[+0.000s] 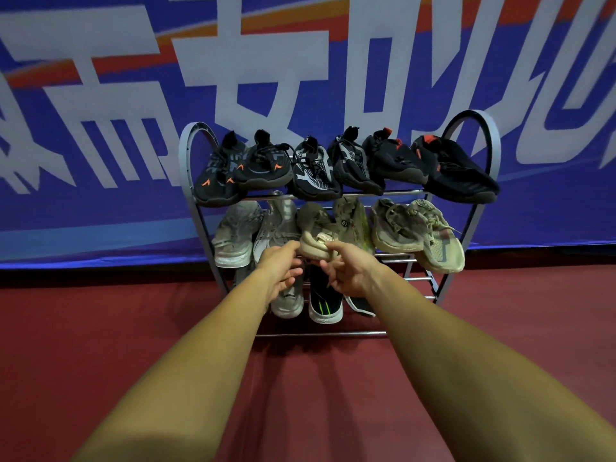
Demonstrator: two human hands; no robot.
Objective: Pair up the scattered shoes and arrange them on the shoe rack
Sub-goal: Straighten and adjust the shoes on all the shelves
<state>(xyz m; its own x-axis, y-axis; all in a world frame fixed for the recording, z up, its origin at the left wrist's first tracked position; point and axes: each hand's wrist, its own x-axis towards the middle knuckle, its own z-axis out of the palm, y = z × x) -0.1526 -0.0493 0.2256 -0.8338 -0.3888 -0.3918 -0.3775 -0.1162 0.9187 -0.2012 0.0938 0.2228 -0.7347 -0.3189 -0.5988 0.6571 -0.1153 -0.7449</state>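
A grey metal shoe rack stands against the banner wall. Its top shelf carries several black sneakers, some with orange marks. The middle shelf carries several pale grey and beige sneakers. A beige knit sneaker sits mid-shelf with its heel toward me. My left hand reaches to its heel from the left, fingers curled at the sole. My right hand pinches the heel tab from the right. On the bottom shelf lie a grey sneaker and black sneakers with white soles, partly behind my hands.
A blue banner with large white characters covers the wall behind the rack. Dark red floor stretches in front of and beside the rack. The right part of the bottom shelf shows bare bars.
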